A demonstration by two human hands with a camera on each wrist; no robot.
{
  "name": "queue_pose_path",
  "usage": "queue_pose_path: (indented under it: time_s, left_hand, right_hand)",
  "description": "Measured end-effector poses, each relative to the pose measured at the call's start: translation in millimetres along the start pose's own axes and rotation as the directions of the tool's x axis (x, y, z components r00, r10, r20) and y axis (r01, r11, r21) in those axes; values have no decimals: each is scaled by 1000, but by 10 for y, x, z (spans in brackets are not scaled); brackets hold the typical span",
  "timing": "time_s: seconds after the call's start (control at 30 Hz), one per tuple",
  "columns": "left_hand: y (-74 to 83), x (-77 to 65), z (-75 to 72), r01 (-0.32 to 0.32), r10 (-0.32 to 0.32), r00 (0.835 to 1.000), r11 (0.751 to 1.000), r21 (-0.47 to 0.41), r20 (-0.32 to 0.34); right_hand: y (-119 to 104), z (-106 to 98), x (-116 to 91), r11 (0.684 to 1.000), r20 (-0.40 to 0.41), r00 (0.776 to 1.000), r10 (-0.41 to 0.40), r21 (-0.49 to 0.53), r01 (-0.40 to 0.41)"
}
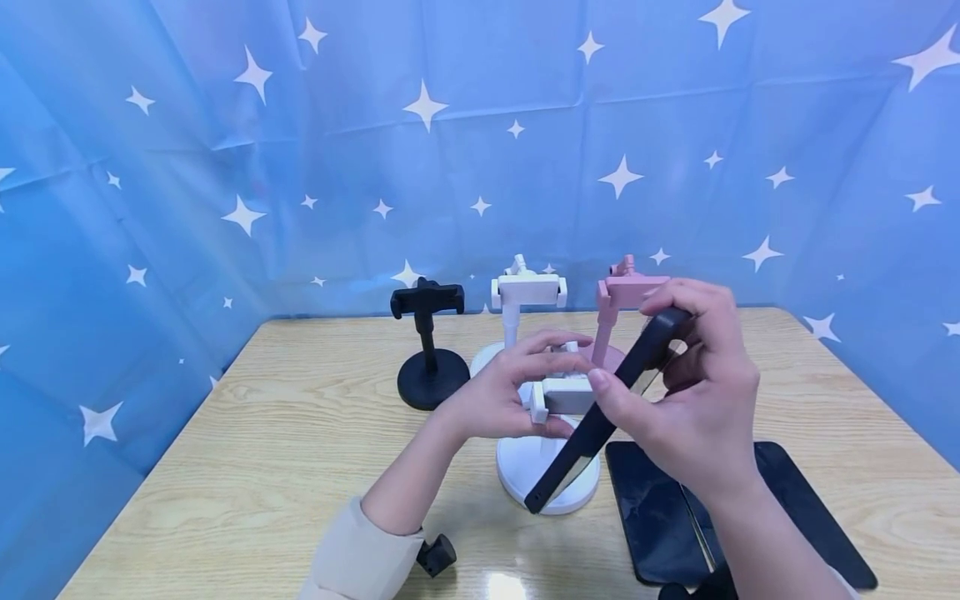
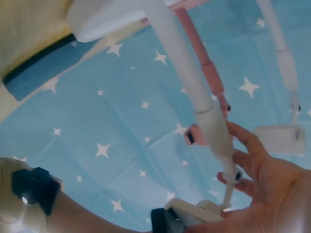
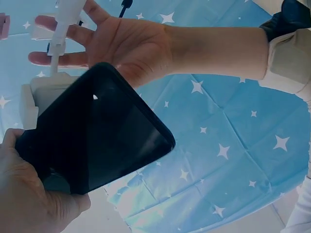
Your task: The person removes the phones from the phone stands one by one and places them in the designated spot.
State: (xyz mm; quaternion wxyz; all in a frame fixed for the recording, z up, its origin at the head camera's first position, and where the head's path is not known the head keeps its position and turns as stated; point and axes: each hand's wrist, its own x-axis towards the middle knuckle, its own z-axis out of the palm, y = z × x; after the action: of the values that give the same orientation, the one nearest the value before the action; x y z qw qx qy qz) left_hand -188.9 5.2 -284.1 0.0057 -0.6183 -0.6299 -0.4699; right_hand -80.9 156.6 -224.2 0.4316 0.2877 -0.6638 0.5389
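Note:
A black phone point(image 1: 589, 435) is in my right hand point(image 1: 705, 392), tilted, the thumb along one long edge and the fingers on the other. Its dark screen point(image 3: 112, 131) faces the right wrist camera. Close behind it stands the front white phone stand point(image 1: 551, 475), its clamp point(image 1: 567, 397) partly covered by the phone in the head view. My left hand point(image 1: 498, 387) holds this stand at the clamp, thumb below and fingers above. The left wrist view shows the fingers point(image 2: 248, 141) behind the stand's slim neck point(image 2: 228, 179).
Behind are a black phone stand point(image 1: 432, 379), another white stand point(image 1: 528, 290) and a pink stand point(image 1: 604, 333). Two dark flat slabs point(image 1: 652, 500) lie side by side at the right of the wooden table point(image 1: 300, 433). A blue star-patterned cloth point(image 1: 480, 158) hangs behind.

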Motion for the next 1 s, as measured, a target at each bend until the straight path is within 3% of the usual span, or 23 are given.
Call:
queue_pose_path:
  time_s: [0.1, 0.3, 0.47, 0.8, 0.9, 1.0]
  left_hand:
    - [-18, 5, 65, -40, 45, 997, 996, 75, -66]
    - [-48, 11, 135, -67, 76, 990, 995, 74, -120]
    - [-56, 7, 147, -62, 70, 989, 996, 63, -132]
    - [-33, 11, 128, -43, 48, 990, 998, 42, -130]
    - [-19, 19, 126, -39, 44, 991, 998, 43, -127]
    - [0, 35, 120, -29, 35, 991, 998, 51, -126]
  right_hand:
    - [0, -34, -1, 997, 5, 999, 32, 75, -32]
    - [3, -75, 12, 987, 35, 998, 57, 150, -61]
    - [54, -96, 7, 974, 52, 998, 42, 221, -53]
    - [19, -170, -17, 959, 79, 995, 68, 268, -87]
    - [81, -282, -61, 957, 80, 994, 77, 274, -96]
    - [275, -519, -163, 956, 87, 992, 94, 271, -114]
